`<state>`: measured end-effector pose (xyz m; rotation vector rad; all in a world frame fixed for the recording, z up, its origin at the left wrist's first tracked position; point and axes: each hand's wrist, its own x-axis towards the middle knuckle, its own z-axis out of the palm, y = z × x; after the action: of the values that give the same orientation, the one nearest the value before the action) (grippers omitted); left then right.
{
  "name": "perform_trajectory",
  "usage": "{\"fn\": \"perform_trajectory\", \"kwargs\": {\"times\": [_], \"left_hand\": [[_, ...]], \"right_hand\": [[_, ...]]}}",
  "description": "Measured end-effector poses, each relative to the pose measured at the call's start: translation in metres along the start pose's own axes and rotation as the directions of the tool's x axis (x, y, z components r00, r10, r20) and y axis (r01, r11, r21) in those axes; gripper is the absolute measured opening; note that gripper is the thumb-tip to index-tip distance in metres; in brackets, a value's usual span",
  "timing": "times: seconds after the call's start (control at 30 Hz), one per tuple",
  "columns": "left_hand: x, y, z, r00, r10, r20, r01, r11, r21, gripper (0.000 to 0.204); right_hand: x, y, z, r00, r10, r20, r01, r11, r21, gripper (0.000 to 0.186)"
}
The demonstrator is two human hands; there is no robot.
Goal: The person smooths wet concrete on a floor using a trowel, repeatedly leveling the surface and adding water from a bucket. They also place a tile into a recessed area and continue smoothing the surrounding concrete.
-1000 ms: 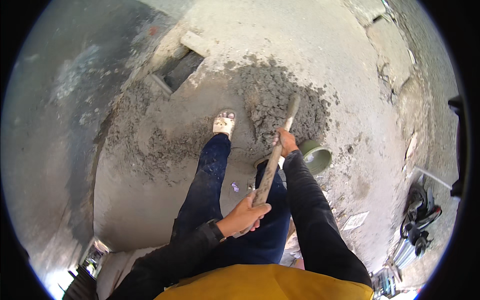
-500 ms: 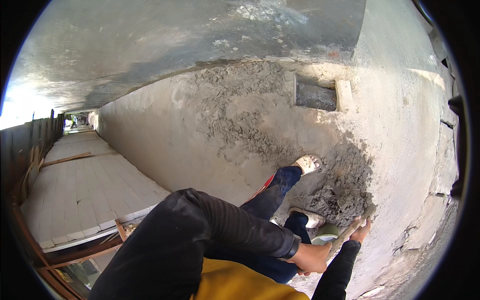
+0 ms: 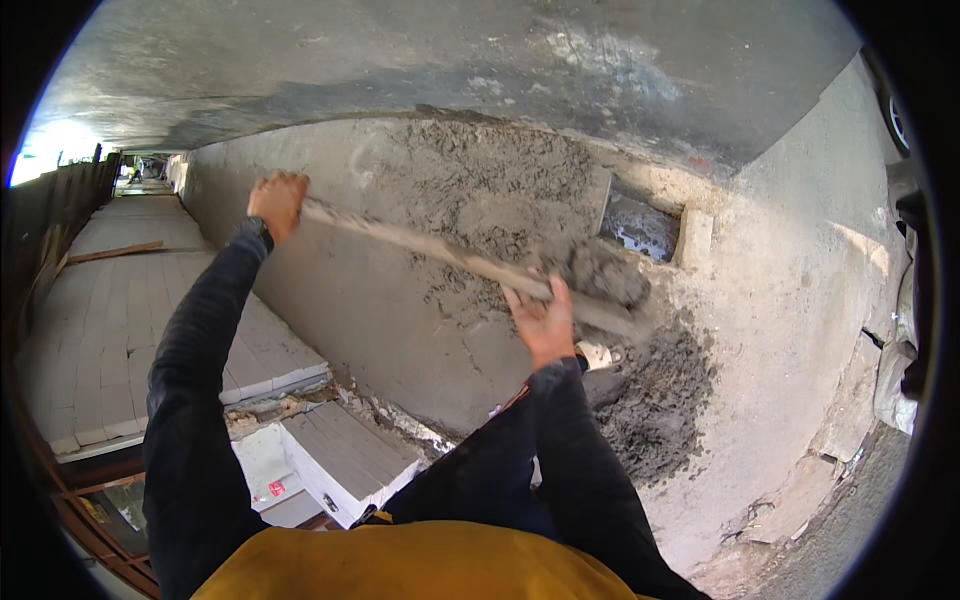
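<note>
My left hand [image 3: 278, 205] grips the upper end of a long, mortar-smeared shaft [image 3: 420, 242] at upper left. My right hand [image 3: 536, 315] holds that shaft farther down, palm up, with fingers around its underside. A blurred lump of grey wet mortar [image 3: 610, 272] is at the shaft's far end; any blade under it cannot be made out. A mortar pile [image 3: 655, 400] lies beside my sandalled foot [image 3: 598, 355]. More rough mortar [image 3: 480, 165] is spread over the paving beyond the shaft, next to a square pit [image 3: 640, 225] with dark wet contents.
A grey wall [image 3: 420, 65] runs along the top. Pale blocks [image 3: 110, 340] are stacked at left along a dark fence [image 3: 65, 220], with a wooden frame [image 3: 70, 475] at lower left. Cracked slabs [image 3: 840, 410] edge the right side. A small distant person [image 3: 137, 175] is down the passage.
My view has turned toward the passage. The shaft has swung up across the middle, my left hand rising to upper left. A blurred mortar lump now shows at its far end, off the pile.
</note>
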<state>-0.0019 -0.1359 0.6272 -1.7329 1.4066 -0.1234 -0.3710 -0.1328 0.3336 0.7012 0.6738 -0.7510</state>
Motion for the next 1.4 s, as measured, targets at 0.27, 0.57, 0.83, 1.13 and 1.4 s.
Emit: {"fn": "perform_trajectory", "kwargs": {"times": [0.27,0.57,0.83,1.13,1.4], "left_hand": [[0.009,0.136,0.042,0.886,0.454,0.091,-0.421,0.872,-0.249,0.041],[-0.188,0.450,-0.004,0.266,0.960,0.090,-0.472,0.211,-0.856,0.057],[-0.302,0.655,0.005,0.235,0.966,0.109,-0.438,0.205,-0.875,0.058],[-0.323,0.704,0.004,0.234,0.970,0.072,-0.215,0.124,-0.969,0.068],[-0.322,0.602,-0.029,0.222,0.915,0.336,0.164,0.304,-0.938,0.071]], "right_hand": [[-0.052,-0.108,-0.084,0.942,-0.291,-0.165,0.265,0.950,-0.162,0.024],[-0.227,-0.250,-0.351,0.508,-0.595,-0.624,0.654,0.737,-0.170,0.037],[-0.278,-0.314,-0.515,0.247,-0.680,-0.690,0.736,0.595,-0.323,0.052],[-0.237,-0.354,-0.555,0.311,-0.663,-0.681,0.451,0.733,-0.508,0.055],[-0.160,-0.235,-0.535,0.584,-0.416,-0.697,0.440,0.884,-0.159,0.043]]}}
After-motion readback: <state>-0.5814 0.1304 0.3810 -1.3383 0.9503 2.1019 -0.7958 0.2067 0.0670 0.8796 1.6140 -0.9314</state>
